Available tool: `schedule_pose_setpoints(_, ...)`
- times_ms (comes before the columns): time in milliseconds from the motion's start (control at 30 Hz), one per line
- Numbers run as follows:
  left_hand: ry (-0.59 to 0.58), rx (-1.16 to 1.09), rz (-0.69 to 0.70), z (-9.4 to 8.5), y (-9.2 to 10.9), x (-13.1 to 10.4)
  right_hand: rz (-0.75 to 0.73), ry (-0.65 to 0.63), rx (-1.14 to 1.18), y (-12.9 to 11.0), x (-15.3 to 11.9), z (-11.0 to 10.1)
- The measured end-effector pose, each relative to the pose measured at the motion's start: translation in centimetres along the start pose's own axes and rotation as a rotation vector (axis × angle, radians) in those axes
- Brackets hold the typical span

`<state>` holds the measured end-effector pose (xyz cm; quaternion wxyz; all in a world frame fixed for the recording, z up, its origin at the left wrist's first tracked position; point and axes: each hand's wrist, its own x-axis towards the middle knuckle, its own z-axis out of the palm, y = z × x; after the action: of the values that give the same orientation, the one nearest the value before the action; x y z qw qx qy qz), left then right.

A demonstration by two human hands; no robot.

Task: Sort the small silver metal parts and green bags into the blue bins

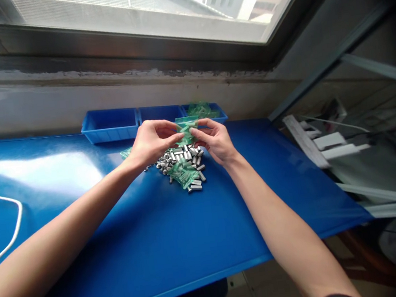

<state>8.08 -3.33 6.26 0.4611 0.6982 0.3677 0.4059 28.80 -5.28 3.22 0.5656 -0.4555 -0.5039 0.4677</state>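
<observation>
Between my two hands is a small green plastic bag [185, 127], held up over the pile, with a few pale pieces showing through it. My left hand [154, 138] pinches its left side between thumb and fingers. On the right side, my right hand [216, 140] grips it the same way. Below them lies a heap of short silvery metal pieces [177, 157], like small cylinders or spacers. Another green bag [183, 173] rests on the front of this heap. Part of a further green bag [125, 153] shows beside my left wrist.
Three blue bins [110, 125] stand in a row along the wall; the right one holds green bags [202, 110]. A white cable [20, 213] curves over the left of the blue table [181, 247]. Metal framing and white parts [330, 141] are at the right, beyond the table's edge.
</observation>
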Motion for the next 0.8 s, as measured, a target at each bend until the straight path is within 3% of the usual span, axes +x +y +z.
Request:
schedule_pose_setpoints(67,0.007,0.194,0.074,0.0,-0.3,-0.1,-0.079,0.087,-0.075,0.3,0.5,-0.5)
schedule_pose_setpoints(133,-0.006,0.431,0.161,0.0,-0.6,-0.2,-0.227,0.253,-0.204,0.5,1.1,-1.4)
schedule_pose_setpoints(233,-0.121,0.705,0.254,0.1,-1.1,-0.5,-0.437,0.505,-0.548,0.4,1.7,-3.1)
schedule_pose_setpoints(300,-0.202,0.809,0.277,0.3,-1.3,-0.7,-0.480,0.561,-0.821,0.2,1.9,-4.1)
schedule_pose_setpoints(467,-0.287,0.920,0.263,0.8,-1.2,-0.9,-0.406,0.432,-1.213,1.2,2.4,-4.5)
schedule_pose_setpoints(533,-0.288,0.934,0.255,0.8,-1.0,-1.0,-0.378,0.376,-1.276,1.8,2.5,-4.1)
schedule_pose_setpoints(800,-0.278,0.979,0.155,0.7,-0.6,-1.3,-0.240,0.363,-1.395,2.3,2.4,-3.6)
